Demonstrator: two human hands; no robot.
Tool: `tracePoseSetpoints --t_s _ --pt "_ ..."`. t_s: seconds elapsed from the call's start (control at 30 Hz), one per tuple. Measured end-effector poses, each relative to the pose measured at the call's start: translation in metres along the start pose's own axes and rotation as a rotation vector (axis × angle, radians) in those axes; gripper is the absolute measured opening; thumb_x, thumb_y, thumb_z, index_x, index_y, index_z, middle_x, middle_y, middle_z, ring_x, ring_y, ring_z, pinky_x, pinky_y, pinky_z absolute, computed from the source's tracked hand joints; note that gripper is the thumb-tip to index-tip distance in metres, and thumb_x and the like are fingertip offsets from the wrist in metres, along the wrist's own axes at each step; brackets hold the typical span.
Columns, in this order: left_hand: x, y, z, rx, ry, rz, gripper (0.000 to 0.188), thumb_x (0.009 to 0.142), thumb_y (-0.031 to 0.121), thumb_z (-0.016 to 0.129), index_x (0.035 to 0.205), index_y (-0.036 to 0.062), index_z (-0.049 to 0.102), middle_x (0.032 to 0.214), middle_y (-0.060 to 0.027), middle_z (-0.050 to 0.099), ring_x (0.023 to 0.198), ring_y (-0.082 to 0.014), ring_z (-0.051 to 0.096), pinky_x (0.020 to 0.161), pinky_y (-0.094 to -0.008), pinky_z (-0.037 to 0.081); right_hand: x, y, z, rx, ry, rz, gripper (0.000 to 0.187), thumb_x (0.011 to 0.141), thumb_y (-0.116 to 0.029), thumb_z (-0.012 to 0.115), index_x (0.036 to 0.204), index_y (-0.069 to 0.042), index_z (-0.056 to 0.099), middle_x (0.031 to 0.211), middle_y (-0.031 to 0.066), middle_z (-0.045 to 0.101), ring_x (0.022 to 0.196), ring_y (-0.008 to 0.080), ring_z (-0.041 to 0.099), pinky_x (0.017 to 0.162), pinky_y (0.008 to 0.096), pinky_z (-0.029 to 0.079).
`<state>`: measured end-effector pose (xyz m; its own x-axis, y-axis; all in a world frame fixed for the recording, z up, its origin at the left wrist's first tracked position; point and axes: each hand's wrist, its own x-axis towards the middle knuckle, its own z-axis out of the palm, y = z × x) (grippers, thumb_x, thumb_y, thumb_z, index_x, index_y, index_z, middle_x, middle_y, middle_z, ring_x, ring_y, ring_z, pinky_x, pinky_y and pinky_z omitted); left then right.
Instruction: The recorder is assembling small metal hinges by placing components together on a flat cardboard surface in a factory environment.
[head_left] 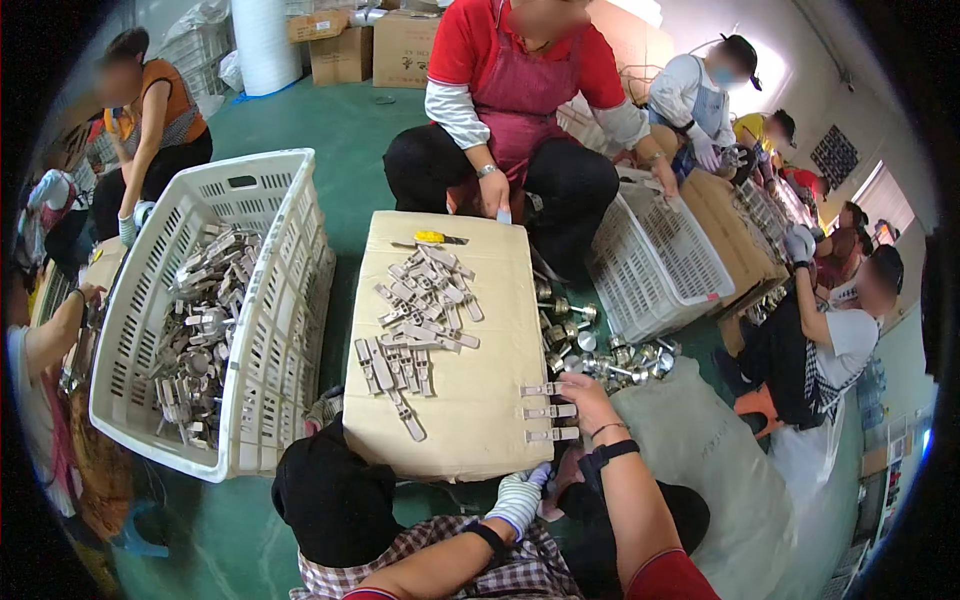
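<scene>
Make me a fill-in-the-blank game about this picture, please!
1. Near the bottom, the striped glove is on the camera wearer's ____ hand.
2. The right hand is beside a row of exactly ____ metal clips.
3. The small tool at the far end of the tan work surface has a bright ____ part.
4. The floor is coloured ____.

Missing words: left; three; yellow; green.

clips (pixel 432 333): smooth, low-sheen | work surface (pixel 460 420): matt, smooth | fittings (pixel 622 356): glossy metal | crate (pixel 160 448): smooth plastic | glove (pixel 517 502): knit cloth | carton (pixel 412 55): matt cardboard
</scene>
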<state>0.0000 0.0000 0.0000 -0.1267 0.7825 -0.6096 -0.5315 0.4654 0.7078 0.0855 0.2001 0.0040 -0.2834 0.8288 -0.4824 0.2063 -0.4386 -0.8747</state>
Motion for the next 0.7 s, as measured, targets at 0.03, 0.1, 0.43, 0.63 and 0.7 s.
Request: tracePoseSetpoints --t_s 0.03,0.1,0.43,0.63,0.7 --pt "0.003 -0.003 0.001 -0.012 -0.004 0.034 0.027 0.09 0.023 0.057 0.108 0.0032 0.063 0.092 -0.009 0.066 0.075 -0.0158 0.056 0.07 -0.0303 0.047 0.005 -0.003 -0.002 0.024 0.007 -0.036 0.043 0.078 -0.011 0.066 0.116 0.006 0.056 0.117 0.0146 0.059 0.107 0.0219 0.056 0.089 0.0322 0.044" --pt "-0.001 -0.01 0.004 -0.027 -0.004 0.015 0.027 0.091 0.023 0.056 0.107 0.0022 0.063 0.091 -0.0092 0.066 0.073 -0.0164 0.056 0.068 -0.0305 0.048 0.006 -0.003 0.006 -0.195 0.132 -0.203 0.035 0.076 -0.009 0.065 0.109 0.003 0.06 0.108 0.0151 0.061 0.102 0.0238 0.058 0.087 0.033 0.045" --pt "0.013 -0.018 -0.01 0.067 -0.068 -0.048 0.037 0.09 0.028 0.057 0.115 0.001 0.057 0.093 -0.0132 0.065 0.074 -0.0224 0.062 0.063 -0.0356 0.051 0.013 -0.077 0.165 -1.03 0.146 -0.791 0.023 0.076 -0.015 0.066 0.097 -0.005 0.063 0.102 0.0127 0.059 0.098 0.028 0.055 0.083 0.0387 0.046" --pt "0.003 -0.002 -0.007 -0.057 -0.036 -0.183 0.035 0.09 0.028 0.057 0.115 0.0035 0.057 0.092 -0.0139 0.063 0.064 -0.0244 0.06 0.053 -0.0359 0.052 0.013 -0.073 0.166 -1.048 0.172 -0.683 0.018 0.075 -0.013 0.069 0.086 -0.003 0.059 0.089 0.0114 0.063 0.085 0.0291 0.06 0.071 0.0365 0.048" --pt "0.003 -0.006 -0.005 -0.079 -0.066 -0.128 0.033 0.09 0.027 0.057 0.114 0.0038 0.058 0.093 -0.013 0.063 0.064 -0.0246 0.06 0.054 -0.0357 0.052 0.019 -0.077 0.151 -0.796 0.13 -0.577 0.018 0.073 -0.014 0.07 0.079 -0.002 0.057 0.082 0.0112 0.064 0.079 0.032 0.062 0.067 0.0366 0.05"
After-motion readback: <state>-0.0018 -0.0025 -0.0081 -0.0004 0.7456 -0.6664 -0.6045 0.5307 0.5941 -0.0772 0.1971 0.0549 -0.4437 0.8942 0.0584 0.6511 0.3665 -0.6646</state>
